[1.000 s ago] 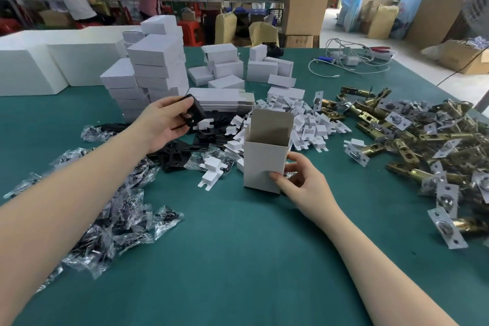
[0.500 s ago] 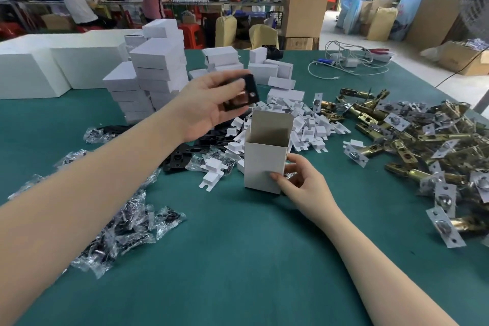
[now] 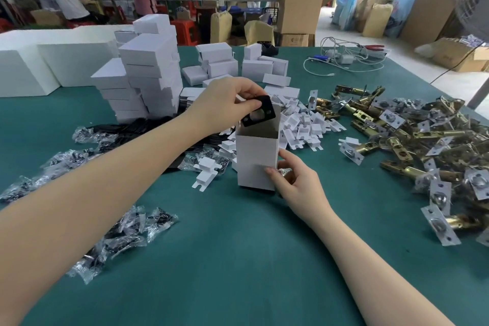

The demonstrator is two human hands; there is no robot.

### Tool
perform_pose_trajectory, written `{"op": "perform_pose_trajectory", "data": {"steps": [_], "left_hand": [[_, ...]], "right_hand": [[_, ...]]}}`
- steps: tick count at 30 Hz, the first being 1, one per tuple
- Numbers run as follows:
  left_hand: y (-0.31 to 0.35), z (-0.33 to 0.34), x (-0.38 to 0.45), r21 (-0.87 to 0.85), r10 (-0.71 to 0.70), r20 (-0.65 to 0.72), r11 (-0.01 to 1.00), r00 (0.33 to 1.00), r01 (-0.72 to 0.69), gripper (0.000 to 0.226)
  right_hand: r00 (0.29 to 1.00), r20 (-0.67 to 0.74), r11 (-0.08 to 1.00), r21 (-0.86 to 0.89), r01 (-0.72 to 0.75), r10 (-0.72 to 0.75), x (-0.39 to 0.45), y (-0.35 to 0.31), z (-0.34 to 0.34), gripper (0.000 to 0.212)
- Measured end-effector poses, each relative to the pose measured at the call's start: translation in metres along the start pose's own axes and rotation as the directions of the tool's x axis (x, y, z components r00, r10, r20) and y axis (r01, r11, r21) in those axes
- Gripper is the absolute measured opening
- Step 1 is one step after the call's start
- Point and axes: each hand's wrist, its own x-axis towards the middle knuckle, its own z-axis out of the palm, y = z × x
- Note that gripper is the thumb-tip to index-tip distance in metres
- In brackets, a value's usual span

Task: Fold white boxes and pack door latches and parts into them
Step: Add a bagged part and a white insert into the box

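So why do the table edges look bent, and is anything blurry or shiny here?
Head view: the wide-angle lens bows the green table and stretches the forearms at the edges. Daylight comes from the windows at upper right, shadows are soft. The brass latches and plastic bags catch glare; the left hand and black plate look slightly soft.

L hand (image 3: 225, 103) w/ black plate (image 3: 258, 112) is now over the open top of the white box (image 3: 256, 159); 1 s ago it sat low-left at the black parts pile, 0.5 s ago mid-air left of box. Plate now tilted, lower edge at box mouth. Box sits slightly lifted/tilted vs before.
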Motion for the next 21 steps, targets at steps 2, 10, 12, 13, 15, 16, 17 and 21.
{"op": "perform_pose_trajectory", "data": {"steps": [2, 10, 12, 13, 15, 16, 17, 21], "left_hand": [[-0.001, -0.001, 0.001, -0.025, 0.01, 0.033, 1.0, 0.999, -0.01, 0.021], [0.002, 0.008, 0.004, 0.002, 0.024, 0.266, 1.0, 0.964, -0.025, 0.019], [0.004, 0.009, 0.006, 0.022, 0.012, 0.296, 1.0, 0.955, -0.019, 0.018], [0.006, 0.009, 0.007, 0.048, -0.001, 0.315, 0.999, 0.949, -0.015, 0.017], [0.009, 0.012, 0.008, 0.118, -0.021, 0.367, 0.993, 0.93, -0.025, 0.017], [0.011, 0.013, 0.007, 0.145, -0.028, 0.394, 0.989, 0.919, -0.032, 0.016], [0.012, 0.014, 0.006, 0.157, -0.034, 0.416, 0.987, 0.909, -0.035, 0.016], [0.016, 0.016, 0.003, 0.255, -0.048, 0.441, 0.964, 0.896, -0.074, 0.02]], "right_hand": [[1.0, 0.003, 1.0, 0.013, 0.002, -0.002, -0.001, -0.002, 0.0, 0.044], [0.998, -0.009, 0.997, 0.036, -0.066, 0.067, 0.0, -0.002, -0.003, 0.048], [0.997, -0.007, 0.996, 0.037, -0.076, 0.077, 0.001, -0.002, -0.003, 0.047], [0.997, -0.007, 0.996, 0.034, -0.078, 0.079, 0.001, -0.002, -0.003, 0.047], [0.997, -0.005, 0.996, 0.029, -0.082, 0.082, 0.001, -0.002, -0.003, 0.045], [0.996, -0.003, 0.996, 0.029, -0.085, 0.085, 0.001, -0.002, -0.003, 0.045], [0.996, 0.0, 0.996, 0.029, -0.087, 0.087, 0.001, -0.002, -0.003, 0.045], [0.997, 0.019, 0.996, 0.028, -0.079, 0.079, 0.001, -0.002, -0.004, 0.042]]}}
